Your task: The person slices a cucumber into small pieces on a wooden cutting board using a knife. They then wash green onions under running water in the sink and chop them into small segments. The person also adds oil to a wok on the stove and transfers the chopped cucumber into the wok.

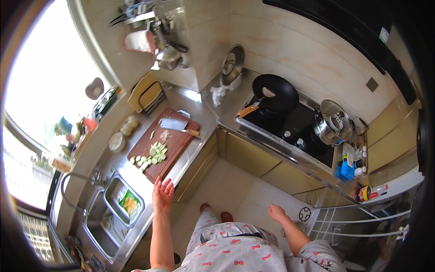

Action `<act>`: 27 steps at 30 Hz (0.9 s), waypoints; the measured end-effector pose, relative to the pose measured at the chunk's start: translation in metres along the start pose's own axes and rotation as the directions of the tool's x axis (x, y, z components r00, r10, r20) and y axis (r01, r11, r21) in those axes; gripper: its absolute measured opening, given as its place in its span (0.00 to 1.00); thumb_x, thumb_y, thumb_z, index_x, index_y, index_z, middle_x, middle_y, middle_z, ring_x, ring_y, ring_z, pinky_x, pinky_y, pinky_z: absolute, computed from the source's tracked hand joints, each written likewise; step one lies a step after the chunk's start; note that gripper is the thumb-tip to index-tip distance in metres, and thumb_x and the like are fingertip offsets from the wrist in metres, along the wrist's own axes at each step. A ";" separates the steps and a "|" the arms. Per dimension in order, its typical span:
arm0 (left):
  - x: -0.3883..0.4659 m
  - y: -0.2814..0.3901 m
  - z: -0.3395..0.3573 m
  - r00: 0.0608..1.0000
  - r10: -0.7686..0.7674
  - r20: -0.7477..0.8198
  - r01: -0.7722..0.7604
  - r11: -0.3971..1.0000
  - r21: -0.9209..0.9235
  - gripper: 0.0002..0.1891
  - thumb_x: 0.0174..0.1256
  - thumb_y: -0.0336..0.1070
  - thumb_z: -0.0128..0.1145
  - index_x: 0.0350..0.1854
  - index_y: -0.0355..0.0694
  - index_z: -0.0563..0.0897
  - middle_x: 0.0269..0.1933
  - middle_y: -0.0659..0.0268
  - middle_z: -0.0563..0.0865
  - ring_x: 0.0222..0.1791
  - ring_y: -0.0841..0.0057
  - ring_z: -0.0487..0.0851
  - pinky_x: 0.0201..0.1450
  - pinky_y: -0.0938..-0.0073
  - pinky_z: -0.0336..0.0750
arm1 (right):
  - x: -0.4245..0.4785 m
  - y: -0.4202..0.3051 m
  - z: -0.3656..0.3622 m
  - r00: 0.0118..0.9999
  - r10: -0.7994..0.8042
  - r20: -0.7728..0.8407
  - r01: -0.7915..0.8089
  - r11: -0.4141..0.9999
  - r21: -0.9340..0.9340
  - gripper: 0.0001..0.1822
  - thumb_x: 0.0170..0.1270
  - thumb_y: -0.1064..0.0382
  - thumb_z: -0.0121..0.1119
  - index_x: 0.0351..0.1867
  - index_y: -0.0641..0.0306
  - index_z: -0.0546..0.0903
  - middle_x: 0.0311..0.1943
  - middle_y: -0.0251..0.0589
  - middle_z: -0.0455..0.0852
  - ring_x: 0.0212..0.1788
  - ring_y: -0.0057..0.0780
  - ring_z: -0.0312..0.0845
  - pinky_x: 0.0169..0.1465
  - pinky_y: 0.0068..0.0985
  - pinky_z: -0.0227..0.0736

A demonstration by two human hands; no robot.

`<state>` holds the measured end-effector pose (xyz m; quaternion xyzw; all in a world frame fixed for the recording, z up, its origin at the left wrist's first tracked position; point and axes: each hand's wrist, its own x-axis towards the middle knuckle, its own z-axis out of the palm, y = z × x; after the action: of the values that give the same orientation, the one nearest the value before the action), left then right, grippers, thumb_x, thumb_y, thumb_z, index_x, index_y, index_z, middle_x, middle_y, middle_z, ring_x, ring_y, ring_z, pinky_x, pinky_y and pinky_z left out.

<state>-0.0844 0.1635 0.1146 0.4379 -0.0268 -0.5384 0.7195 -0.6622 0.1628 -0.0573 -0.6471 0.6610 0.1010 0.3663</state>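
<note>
My left hand (162,195), palm up with spread fingers, is empty. It is at the near corner of a reddish-brown cutting board (176,144) on the steel counter; whether they touch is unclear. Sliced pale green vegetable pieces (153,156) lie scattered over the board's near half. Toward its far end rests a cleaver (172,124) with a wooden handle, beside a little pale chopped food (165,135). My right hand (277,213) hangs over the floor with its fingers curled in, and nothing shows in it.
Left is a double sink (102,224) with a green packet (129,203) inside. On the cooktop (295,127) stand a black wok (280,91), its wooden handle (248,110) jutting out, and a lidded steel pot (326,131). Jars (117,142) line the window ledge. A white rack (360,222) stands right.
</note>
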 end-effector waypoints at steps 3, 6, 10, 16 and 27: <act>0.038 -0.010 0.023 0.999 -0.013 0.041 0.009 0.997 0.081 0.26 0.80 0.44 0.58 0.75 0.46 0.72 0.54 0.53 0.88 0.44 0.68 0.90 0.47 0.68 0.87 | 0.028 -0.026 -0.026 0.984 -0.076 -0.162 0.089 0.993 0.077 0.19 0.67 0.59 0.60 0.58 0.57 0.81 0.48 0.44 0.90 0.52 0.47 0.87 0.54 0.42 0.81; 0.075 -0.019 0.052 0.996 0.018 0.088 -0.041 0.963 0.266 0.23 0.80 0.41 0.58 0.72 0.42 0.73 0.50 0.56 0.90 0.42 0.70 0.91 0.45 0.72 0.87 | 0.053 -0.064 -0.068 0.963 -0.107 -0.247 0.131 0.988 0.083 0.18 0.68 0.59 0.60 0.57 0.59 0.80 0.45 0.43 0.90 0.50 0.46 0.87 0.52 0.42 0.81; 0.129 -0.038 0.118 0.969 0.049 0.243 -0.177 0.821 0.543 0.20 0.78 0.39 0.60 0.67 0.39 0.77 0.47 0.61 0.90 0.42 0.75 0.89 0.48 0.75 0.83 | 0.081 -0.090 -0.124 0.950 -0.044 -0.311 0.077 0.992 0.098 0.17 0.68 0.59 0.61 0.57 0.57 0.81 0.46 0.41 0.90 0.52 0.45 0.86 0.53 0.41 0.80; 0.183 -0.087 0.261 0.693 0.166 0.702 -0.716 0.270 0.643 0.17 0.66 0.28 0.65 0.57 0.36 0.83 0.43 0.61 0.86 0.45 0.69 0.84 0.54 0.68 0.78 | 0.085 -0.069 -0.178 0.857 0.268 -0.440 -0.210 0.962 0.177 0.15 0.68 0.57 0.62 0.55 0.53 0.82 0.50 0.39 0.89 0.55 0.43 0.85 0.56 0.40 0.80; 0.210 -0.204 0.438 0.420 -0.008 0.908 -0.847 -0.362 0.389 0.37 0.52 0.34 0.74 0.68 0.45 0.76 0.61 0.58 0.80 0.63 0.55 0.76 0.66 0.51 0.68 | 0.032 0.240 -0.283 0.241 0.524 -0.817 -0.197 0.851 0.487 0.06 0.71 0.61 0.60 0.44 0.57 0.79 0.32 0.48 0.87 0.35 0.48 0.86 0.39 0.44 0.80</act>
<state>-0.3731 -0.2751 0.1592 0.5316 -0.8023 -0.0524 0.2663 -0.9821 -0.0001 0.0420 -0.3527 0.8860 -0.3001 -0.0240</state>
